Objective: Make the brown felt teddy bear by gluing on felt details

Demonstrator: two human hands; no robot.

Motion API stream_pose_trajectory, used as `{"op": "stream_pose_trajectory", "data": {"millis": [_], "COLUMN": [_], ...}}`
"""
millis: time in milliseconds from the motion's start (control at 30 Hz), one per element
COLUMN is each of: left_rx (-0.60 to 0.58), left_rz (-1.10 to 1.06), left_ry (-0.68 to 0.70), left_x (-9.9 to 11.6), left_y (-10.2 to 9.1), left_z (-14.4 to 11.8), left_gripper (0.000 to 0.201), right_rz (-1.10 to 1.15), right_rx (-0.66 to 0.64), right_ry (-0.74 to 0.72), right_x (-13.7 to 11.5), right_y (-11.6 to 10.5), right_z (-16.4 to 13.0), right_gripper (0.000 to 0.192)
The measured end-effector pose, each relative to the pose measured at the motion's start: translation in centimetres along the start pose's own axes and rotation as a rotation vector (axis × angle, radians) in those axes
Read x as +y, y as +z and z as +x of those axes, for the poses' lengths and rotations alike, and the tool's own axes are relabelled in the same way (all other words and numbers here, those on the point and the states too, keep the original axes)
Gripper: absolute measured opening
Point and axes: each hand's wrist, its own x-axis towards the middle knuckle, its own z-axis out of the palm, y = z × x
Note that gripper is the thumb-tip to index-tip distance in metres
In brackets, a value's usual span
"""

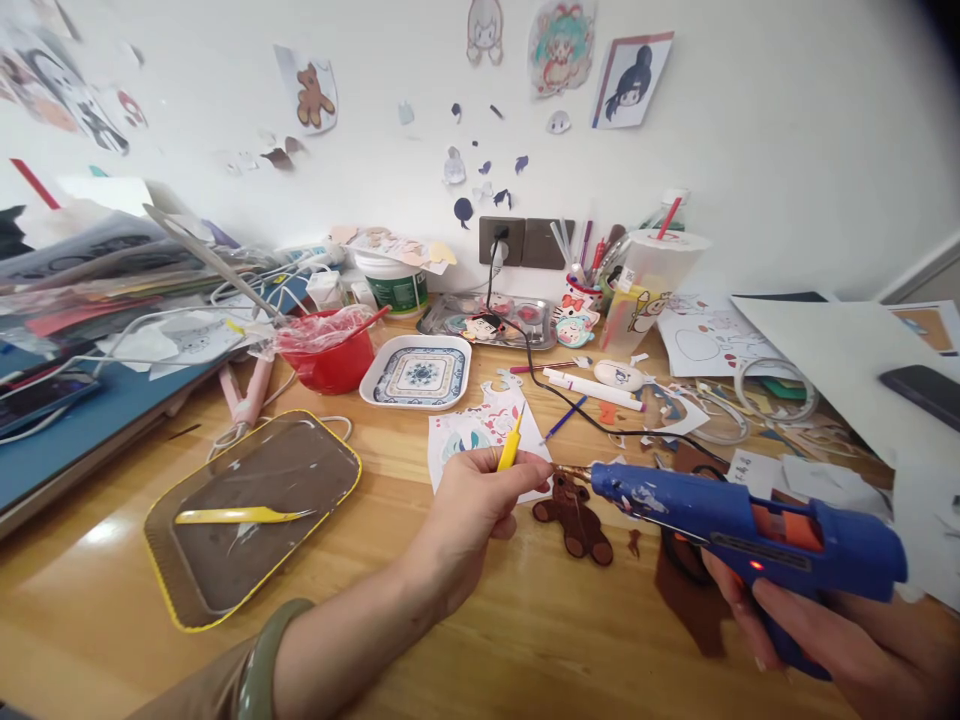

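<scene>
My left hand (480, 495) is closed in a pinch, with slim yellow tweezers (511, 445) sticking up between the fingers, tip pointing away. Whether the fingertips also pinch something small is too fine to tell. My right hand (832, 640) grips a blue hot glue gun (675, 505) by its handle; a red light glows on its side. The gun's nozzle points left and reaches my left fingertips. Just below the nozzle, a dark brown bear cutout (574, 520) lies on the wooden table. Black-handled scissors (679, 555) and a brown sheet (694, 615) are partly hidden under the gun.
On the left, a brown tray (169, 540) with yellow edging holds another yellow tool (244, 516). Behind stand a red bowl (330, 355), a patterned white tray (366, 385) and a lidded drink cup (645, 290). A black cord (592, 420) crosses paper scraps and pens.
</scene>
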Motion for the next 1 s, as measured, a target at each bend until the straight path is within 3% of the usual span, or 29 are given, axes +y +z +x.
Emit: {"op": "stream_pose_trajectory", "data": {"millis": [300,733,867,1000], "left_rx": [-0.013,-0.011,-0.016,-0.02], "left_rz": [0.019,0.012,0.001,-0.01], "left_ry": [-0.002,0.003,0.003,0.0], "left_x": [0.08,-0.18,-0.12,-0.21], "left_y": [0.01,0.09,0.04,-0.07], "left_z": [-0.04,0.33,0.23,0.11], "left_gripper": [0.016,0.014,0.014,0.015], "right_rz": [-0.092,-0.148,-0.147,-0.143], "right_rx": [0.075,-0.012,0.002,0.021], "right_ry": [-0.014,-0.017,-0.025,-0.066], "right_x": [0.28,0.56,0.1,-0.23], "right_y": [0.28,-0.11,-0.18,0.08], "right_z": [-0.24,-0.11,-0.04,-0.06], "right_gripper": [0.022,0.021,0.029,0.024]}}
